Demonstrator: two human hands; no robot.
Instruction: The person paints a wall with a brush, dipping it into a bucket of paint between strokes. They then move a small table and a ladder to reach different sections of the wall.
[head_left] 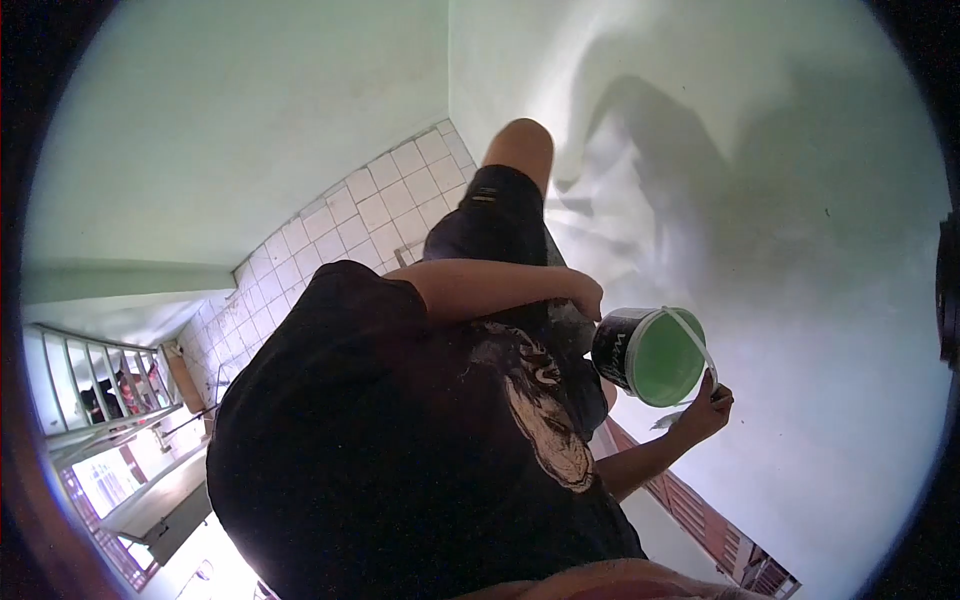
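A paint bucket [617,352] with a dark label and white lettering tilts in front of me, its pale green inside facing right. My right hand [712,408] is closed on the white bucket handle [697,335] beside the rim. Just left of that hand shows a small pale, bristle-like tip [667,422], partly hidden by the wrist. My left hand [585,296] is curled closed close to the bucket's base; what its fingers hold, if anything, is hidden.
A pale green wall [800,300] with shadows rises on the right, another green wall [270,130] at upper left. White floor tiles [370,205] lie beyond my bent leg [520,150]. Railings [110,385] stand at far left, a reddish-brown grille [700,510] at lower right.
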